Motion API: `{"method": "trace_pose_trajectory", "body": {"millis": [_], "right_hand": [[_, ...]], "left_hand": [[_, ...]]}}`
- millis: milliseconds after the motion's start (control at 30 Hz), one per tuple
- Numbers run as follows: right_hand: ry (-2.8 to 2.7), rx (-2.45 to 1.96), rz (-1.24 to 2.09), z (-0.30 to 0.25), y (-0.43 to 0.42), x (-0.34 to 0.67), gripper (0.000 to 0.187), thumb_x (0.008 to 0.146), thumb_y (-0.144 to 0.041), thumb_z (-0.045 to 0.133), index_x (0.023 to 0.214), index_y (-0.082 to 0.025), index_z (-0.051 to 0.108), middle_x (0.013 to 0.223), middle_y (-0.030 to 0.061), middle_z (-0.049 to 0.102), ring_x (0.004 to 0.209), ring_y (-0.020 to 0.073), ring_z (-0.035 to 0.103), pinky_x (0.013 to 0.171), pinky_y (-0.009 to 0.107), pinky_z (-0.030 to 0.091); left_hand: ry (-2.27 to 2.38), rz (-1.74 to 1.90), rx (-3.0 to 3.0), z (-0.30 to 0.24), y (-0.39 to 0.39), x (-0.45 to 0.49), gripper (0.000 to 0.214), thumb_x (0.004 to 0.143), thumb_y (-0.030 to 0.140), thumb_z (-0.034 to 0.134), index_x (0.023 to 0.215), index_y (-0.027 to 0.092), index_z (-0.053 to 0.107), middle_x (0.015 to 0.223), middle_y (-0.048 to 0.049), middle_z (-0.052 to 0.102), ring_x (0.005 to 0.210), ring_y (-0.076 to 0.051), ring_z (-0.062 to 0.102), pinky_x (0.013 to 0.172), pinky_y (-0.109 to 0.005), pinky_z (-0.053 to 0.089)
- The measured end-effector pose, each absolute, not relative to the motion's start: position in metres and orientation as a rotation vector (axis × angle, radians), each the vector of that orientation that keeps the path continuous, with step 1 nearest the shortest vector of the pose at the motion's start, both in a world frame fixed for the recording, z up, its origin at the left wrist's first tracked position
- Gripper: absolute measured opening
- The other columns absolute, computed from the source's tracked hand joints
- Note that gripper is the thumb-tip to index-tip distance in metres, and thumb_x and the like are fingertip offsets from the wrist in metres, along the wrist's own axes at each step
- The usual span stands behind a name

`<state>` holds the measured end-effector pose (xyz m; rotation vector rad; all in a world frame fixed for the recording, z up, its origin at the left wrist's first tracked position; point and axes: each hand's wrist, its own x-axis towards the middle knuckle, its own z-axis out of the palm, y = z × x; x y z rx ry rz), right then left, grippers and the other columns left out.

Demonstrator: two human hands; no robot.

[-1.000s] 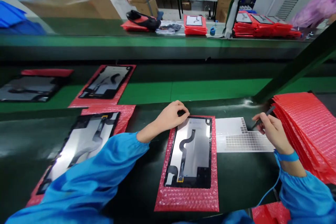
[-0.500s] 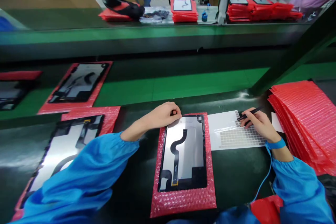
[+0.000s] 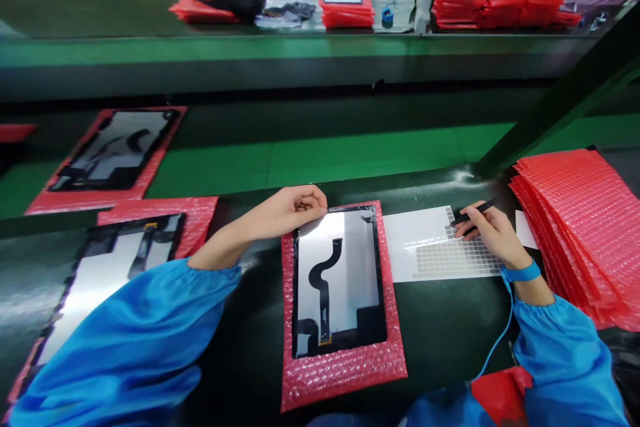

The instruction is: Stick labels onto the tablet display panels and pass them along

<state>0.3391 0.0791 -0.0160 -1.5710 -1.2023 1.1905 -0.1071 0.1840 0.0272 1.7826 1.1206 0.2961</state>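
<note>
In front of me a tablet screen panel (image 3: 351, 280), silver-backed with a black border and a curved black ribbon cable (image 3: 325, 280), lies on a red bubble-wrap bag (image 3: 345, 377). My left hand (image 3: 297, 207) is at the panel's top left corner, thumb and fingers pinched together; whatever is between them is hidden. Black tweezers (image 3: 475, 211) are held in my right hand (image 3: 493, 230), their tip down at a white sheet of small square stickers (image 3: 453, 259). That sheet lies just right of the bag. A blue wrist strap (image 3: 523, 272) circles my right wrist.
A stack of red bubble-wrap bags (image 3: 580, 227) lies on the right. Another panel (image 3: 107, 280) is by my left forearm, and one more (image 3: 120, 150) rests on the green belt (image 3: 225, 163). A dark slanted post (image 3: 540, 107) rises at right.
The view has shifted, so the panels appear further left. My left fingers have straightened somewhat at the panel's top corner. My right hand stays over the sticker sheet with the tweezers.
</note>
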Motion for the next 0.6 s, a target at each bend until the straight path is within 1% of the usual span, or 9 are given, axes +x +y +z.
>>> {"method": "trace_pose_trajectory", "body": {"millis": [167, 267, 333, 367, 400, 467, 533, 600], "right_hand": [[-1.209, -1.58, 1.179, -0.016, 0.079, 0.339, 0.059, 0.09, -0.076, 0.076, 0.099, -0.018, 0.069, 0.073, 0.0089, 0.081, 0.063, 0.0221, 0.081, 0.052, 0.027, 0.065], [-1.213, -1.582, 1.19, -0.015, 0.08, 0.339, 0.059, 0.09, -0.076, 0.076, 0.099, -0.019, 0.069, 0.073, 0.0085, 0.081, 0.064, 0.0215, 0.081, 0.052, 0.026, 0.065], [-1.209, -1.589, 1.194, -0.014, 0.08, 0.339, 0.059, 0.089, -0.077, 0.077, 0.099, -0.019, 0.069, 0.073, 0.0083, 0.081, 0.063, 0.021, 0.081, 0.052, 0.025, 0.065], [-1.207, -1.595, 1.196, -0.014, 0.08, 0.339, 0.059, 0.089, -0.077, 0.077, 0.099, -0.019, 0.069, 0.074, 0.0084, 0.081, 0.063, 0.0208, 0.081, 0.052, 0.025, 0.065], [-1.202, -1.603, 1.199, -0.013, 0.08, 0.34, 0.06, 0.088, -0.077, 0.077, 0.098, -0.019, 0.07, 0.075, 0.0086, 0.081, 0.063, 0.0208, 0.081, 0.052, 0.025, 0.065], [-1.184, -1.617, 1.21, -0.012, 0.081, 0.34, 0.06, 0.087, -0.078, 0.079, 0.098, -0.019, 0.07, 0.075, 0.0087, 0.082, 0.063, 0.0208, 0.081, 0.053, 0.025, 0.065], [-1.154, -1.617, 1.22, -0.012, 0.081, 0.341, 0.06, 0.084, -0.078, 0.081, 0.096, -0.02, 0.07, 0.075, 0.0084, 0.082, 0.062, 0.0207, 0.081, 0.054, 0.025, 0.066], [-1.123, -1.613, 1.228, -0.012, 0.082, 0.341, 0.06, 0.082, -0.077, 0.084, 0.096, -0.02, 0.071, 0.074, 0.0081, 0.082, 0.062, 0.0209, 0.081, 0.055, 0.025, 0.066]], "left_hand": [[1.259, 0.334, 1.928, 0.017, 0.182, -0.104, 0.025, 0.091, 0.043, 0.065, 0.094, 0.019, 0.069, 0.084, -0.0038, 0.07, 0.074, -0.018, 0.064, 0.068, -0.03, 0.051], [1.355, 0.403, 2.13, 0.013, 0.175, -0.1, 0.024, 0.093, 0.041, 0.062, 0.099, 0.019, 0.07, 0.097, -0.0073, 0.073, 0.089, -0.024, 0.068, 0.083, -0.038, 0.055], [1.35, 0.496, 2.278, 0.013, 0.164, -0.093, 0.022, 0.098, 0.037, 0.058, 0.1, 0.018, 0.069, 0.107, -0.0101, 0.073, 0.104, -0.028, 0.067, 0.095, -0.044, 0.055], [1.328, 0.545, 2.341, 0.014, 0.156, -0.089, 0.022, 0.101, 0.035, 0.056, 0.1, 0.018, 0.069, 0.109, -0.0107, 0.072, 0.107, -0.029, 0.066, 0.097, -0.046, 0.054], [1.29, 0.587, 2.39, 0.015, 0.147, -0.084, 0.021, 0.104, 0.034, 0.055, 0.101, 0.018, 0.069, 0.109, -0.0107, 0.072, 0.107, -0.028, 0.066, 0.097, -0.045, 0.055], [1.156, 0.648, 2.448, 0.017, 0.124, -0.072, 0.02, 0.107, 0.029, 0.053, 0.103, 0.017, 0.068, 0.106, -0.0096, 0.072, 0.102, -0.025, 0.067, 0.092, -0.041, 0.056], [0.989, 0.633, 2.479, 0.018, 0.1, -0.06, 0.018, 0.109, 0.025, 0.053, 0.108, 0.017, 0.068, 0.104, -0.0084, 0.072, 0.097, -0.023, 0.068, 0.086, -0.037, 0.058], [0.876, 0.569, 2.507, 0.017, 0.077, -0.05, 0.017, 0.11, 0.024, 0.053, 0.113, 0.016, 0.068, 0.102, -0.008, 0.072, 0.094, -0.023, 0.069, 0.083, -0.037, 0.059]]}}
